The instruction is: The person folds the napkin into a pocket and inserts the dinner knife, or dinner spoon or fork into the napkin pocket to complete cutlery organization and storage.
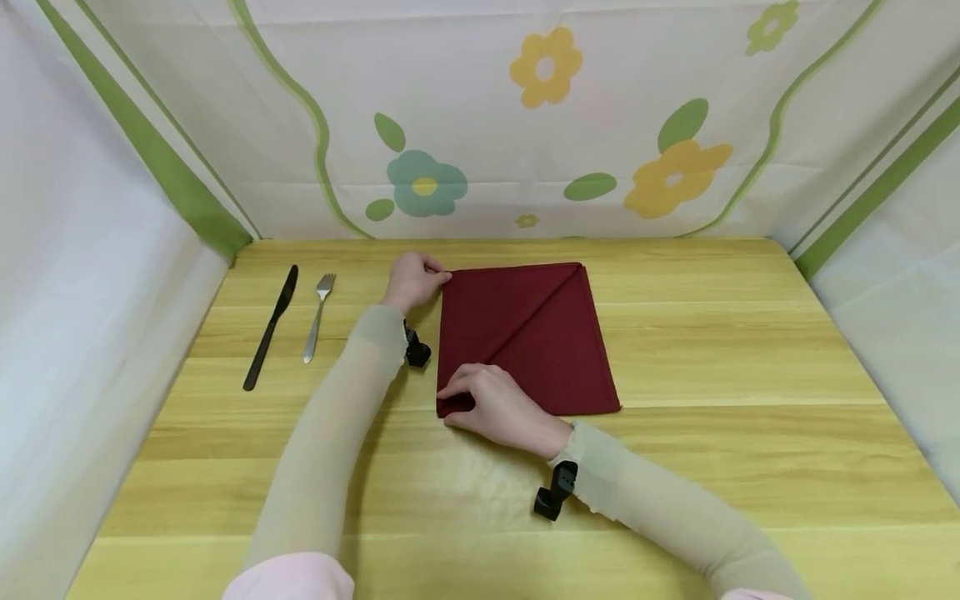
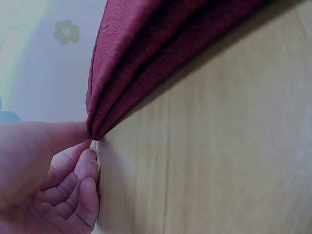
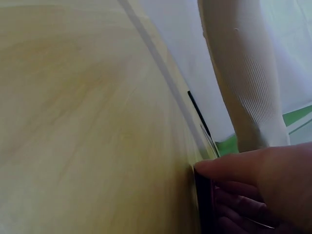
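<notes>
A dark red cloth napkin lies folded into a square on the wooden table, with a diagonal fold line running from its far right corner toward the near left. My left hand pinches the far left corner between thumb and finger. In the left wrist view, the stacked layers of the napkin gather to a point at those fingertips. My right hand grips the near left corner, thumb at the front edge and fingers over the top. The right wrist view has its thumb against the dark napkin edge.
To the left of the napkin lie a black knife and a silver fork. A white curtain with flowers hangs behind the wooden table. Each wrist carries a small black camera.
</notes>
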Demonstrator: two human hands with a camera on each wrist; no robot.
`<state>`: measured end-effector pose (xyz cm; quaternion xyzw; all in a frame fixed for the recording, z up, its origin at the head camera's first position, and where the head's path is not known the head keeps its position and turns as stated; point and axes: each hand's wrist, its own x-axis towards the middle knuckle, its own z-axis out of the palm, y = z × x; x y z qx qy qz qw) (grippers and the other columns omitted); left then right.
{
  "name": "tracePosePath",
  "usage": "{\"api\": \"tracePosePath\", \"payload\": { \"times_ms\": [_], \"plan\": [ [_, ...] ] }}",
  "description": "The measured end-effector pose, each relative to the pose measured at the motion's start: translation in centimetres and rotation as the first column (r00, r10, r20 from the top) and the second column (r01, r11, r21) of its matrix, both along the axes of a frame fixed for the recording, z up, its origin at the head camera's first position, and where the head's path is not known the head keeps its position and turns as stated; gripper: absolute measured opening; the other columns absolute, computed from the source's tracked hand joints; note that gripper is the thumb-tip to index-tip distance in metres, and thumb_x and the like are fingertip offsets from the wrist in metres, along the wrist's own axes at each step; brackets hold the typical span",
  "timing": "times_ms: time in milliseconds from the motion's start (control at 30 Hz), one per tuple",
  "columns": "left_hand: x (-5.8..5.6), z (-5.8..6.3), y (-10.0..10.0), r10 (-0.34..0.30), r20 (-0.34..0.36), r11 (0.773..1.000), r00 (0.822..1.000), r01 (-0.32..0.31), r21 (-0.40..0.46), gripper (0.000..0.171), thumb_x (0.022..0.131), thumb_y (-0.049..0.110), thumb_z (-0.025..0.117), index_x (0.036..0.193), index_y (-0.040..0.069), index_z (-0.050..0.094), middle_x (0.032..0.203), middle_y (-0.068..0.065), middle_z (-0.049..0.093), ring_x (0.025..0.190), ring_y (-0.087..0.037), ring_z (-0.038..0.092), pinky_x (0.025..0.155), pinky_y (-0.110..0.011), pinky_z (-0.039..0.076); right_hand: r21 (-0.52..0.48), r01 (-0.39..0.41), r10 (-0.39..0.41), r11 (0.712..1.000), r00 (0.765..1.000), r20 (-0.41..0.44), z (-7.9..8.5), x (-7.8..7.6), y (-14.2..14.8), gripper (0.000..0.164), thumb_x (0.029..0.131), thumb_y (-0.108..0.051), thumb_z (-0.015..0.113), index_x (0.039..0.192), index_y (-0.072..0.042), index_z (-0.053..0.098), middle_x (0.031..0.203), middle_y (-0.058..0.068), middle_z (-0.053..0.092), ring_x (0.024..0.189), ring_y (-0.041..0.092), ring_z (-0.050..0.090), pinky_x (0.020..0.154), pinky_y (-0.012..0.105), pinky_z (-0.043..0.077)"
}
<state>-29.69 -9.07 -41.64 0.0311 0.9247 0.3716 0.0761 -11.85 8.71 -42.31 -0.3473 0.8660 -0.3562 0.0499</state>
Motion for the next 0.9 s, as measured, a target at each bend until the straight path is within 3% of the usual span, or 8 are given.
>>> {"api": "tracePosePath", "payload": {
  "times_ms": [300, 567, 700, 900],
  "plan": [
    [-0.3, -0.1, 0.2, -0.004, -0.022, 1.000, 1.000, 0.004, 0.006, 0.020, 0.098, 0.020, 0.072, 0.106, 0.002, 0.074, 0.105, -0.012, 0.070, 0.096, -0.027, 0.065, 0.085, -0.041, 0.053, 0.085, -0.029, 0.039, 0.996, 0.991, -0.127, 0.1, 0.2, -0.4, 0.014, 0.089, -0.017, 0.082, 0.102, -0.014, 0.082, 0.101, -0.003, 0.066, 0.095, 0.014, 0.062, 0.085, 0.027, 0.052],
    [-0.3, 0.4, 0.3, -0.025, -0.001, 0.998, 1.000, 0.025, -0.049, 0.023, 0.099, 0.023, 0.071, 0.108, 0.002, 0.074, 0.108, -0.013, 0.070, 0.098, -0.028, 0.064, 0.086, -0.041, 0.053, 0.246, -0.058, 0.129, 0.968, 0.950, -0.285, 0.9, 0.3, -0.9, 0.005, 0.092, -0.015, 0.077, 0.093, -0.015, 0.082, 0.094, -0.004, 0.066, 0.087, 0.010, 0.063, 0.077, 0.023, 0.053],
    [-0.2, 0.6, 0.4, -0.049, 0.011, 0.996, 0.999, 0.050, -0.079, 0.025, 0.099, 0.025, 0.071, 0.109, 0.002, 0.073, 0.112, -0.013, 0.069, 0.099, -0.028, 0.063, 0.083, -0.041, 0.053, 0.271, -0.076, 0.158, 0.960, 0.943, -0.292, 1.2, 0.1, -1.0, 0.005, 0.091, -0.013, 0.076, 0.092, -0.014, 0.081, 0.093, -0.004, 0.066, 0.085, 0.009, 0.062, 0.075, 0.022, 0.053],
    [-0.1, 0.6, 0.6, -0.067, 0.026, 0.992, 0.997, 0.070, -0.102, 0.025, 0.101, 0.024, 0.068, 0.109, 0.001, 0.072, 0.115, -0.014, 0.068, 0.101, -0.029, 0.062, 0.085, -0.041, 0.053, 0.257, -0.100, 0.165, 0.961, 0.955, -0.247, 1.4, -0.1, -0.9, 0.008, 0.087, -0.009, 0.076, 0.092, -0.013, 0.080, 0.092, -0.004, 0.067, 0.084, 0.009, 0.063, 0.075, 0.020, 0.053]
  ]
}}
